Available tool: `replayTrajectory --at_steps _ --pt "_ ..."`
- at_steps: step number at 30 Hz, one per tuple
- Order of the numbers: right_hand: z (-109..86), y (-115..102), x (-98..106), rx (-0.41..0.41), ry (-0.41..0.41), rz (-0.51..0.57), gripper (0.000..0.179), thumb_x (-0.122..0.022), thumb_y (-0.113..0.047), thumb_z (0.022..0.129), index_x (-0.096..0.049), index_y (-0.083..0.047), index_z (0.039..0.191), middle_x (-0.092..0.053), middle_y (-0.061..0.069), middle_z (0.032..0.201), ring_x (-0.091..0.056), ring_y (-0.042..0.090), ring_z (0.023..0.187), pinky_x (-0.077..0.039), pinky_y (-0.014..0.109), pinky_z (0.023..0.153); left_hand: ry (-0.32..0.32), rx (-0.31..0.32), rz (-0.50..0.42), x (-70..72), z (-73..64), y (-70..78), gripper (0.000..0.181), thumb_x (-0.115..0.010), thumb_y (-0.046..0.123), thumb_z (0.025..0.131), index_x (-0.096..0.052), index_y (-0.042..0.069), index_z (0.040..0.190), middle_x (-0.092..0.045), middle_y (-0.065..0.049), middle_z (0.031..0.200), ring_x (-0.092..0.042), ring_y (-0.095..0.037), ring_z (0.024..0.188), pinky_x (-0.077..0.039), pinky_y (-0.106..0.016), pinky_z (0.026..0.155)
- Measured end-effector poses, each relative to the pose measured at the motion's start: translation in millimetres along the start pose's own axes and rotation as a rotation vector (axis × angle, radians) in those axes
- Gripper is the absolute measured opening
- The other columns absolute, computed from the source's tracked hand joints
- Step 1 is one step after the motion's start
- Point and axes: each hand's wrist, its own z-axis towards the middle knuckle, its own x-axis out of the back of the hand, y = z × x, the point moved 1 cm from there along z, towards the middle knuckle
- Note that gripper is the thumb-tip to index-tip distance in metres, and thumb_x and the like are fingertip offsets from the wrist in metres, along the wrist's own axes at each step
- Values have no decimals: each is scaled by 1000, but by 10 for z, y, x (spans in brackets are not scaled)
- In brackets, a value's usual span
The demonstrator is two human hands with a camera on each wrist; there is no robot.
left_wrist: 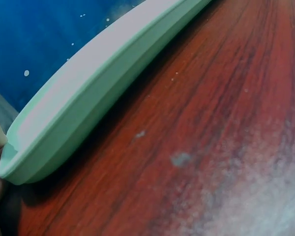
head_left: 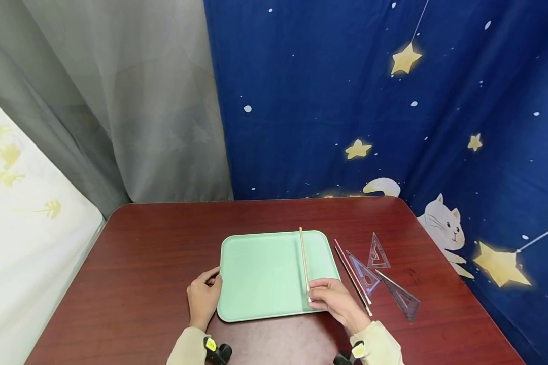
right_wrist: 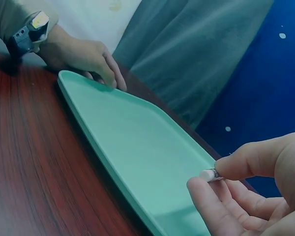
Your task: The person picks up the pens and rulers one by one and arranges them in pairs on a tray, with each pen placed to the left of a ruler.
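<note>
The left hand [head_left: 203, 295] grips the tray [head_left: 265, 279] at its 9 o'clock rim. The right hand [head_left: 337, 300] pinches a pencil [head_left: 304, 258] near its white end, over the tray's 3 o'clock side. Beyond, on the bench [head_left: 146, 263], lie 2 more pencils [head_left: 352, 272] and 3 set squares [head_left: 408, 305].

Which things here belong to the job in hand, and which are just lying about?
Likely in the job:
green tray, gripped by the left hand
pencil, pinched by the right hand over the tray

Lying about, untouched (could be involved too):
two other pencils
three set squares
</note>
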Motion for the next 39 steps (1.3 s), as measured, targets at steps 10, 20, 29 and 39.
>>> replayTrajectory --at_steps 10,20,29,39 --pt "51 33 -256 2 -34 5 33 -58 5 76 -49 20 105 -59 1 74 -59 9 69 -52 25 65 -7 16 -1 4 6 -9 20 -64 9 80 -74 14 97 -63 3 65 -52 -6 55 -42 -24 57" --pt "106 74 -482 -5 -64 55 28 -58 6 76 -51 17 101 -61 4 75 -60 11 69 -52 26 64 -9 -26 -6 13 0 -8 21 -63 7 81 -73 13 98 -62 3 63 -46 -3 46 -38 -22 50" --pt "151 94 -642 -15 -65 56 26 -59 7 75 -53 15 99 -60 2 72 -61 10 66 -52 23 62 -1 -5 -22 -3 -20 0 21 -64 7 80 -74 13 97 -63 2 65 -49 -4 52 -40 -22 54" --pt "224 146 -889 -25 -76 87 22 -57 9 76 -54 13 97 -59 5 74 -60 9 66 -52 23 62 7 19 -3 -3 -8 6 20 -65 8 79 -74 15 95 -63 3 64 -51 -4 54 -41 -22 55"
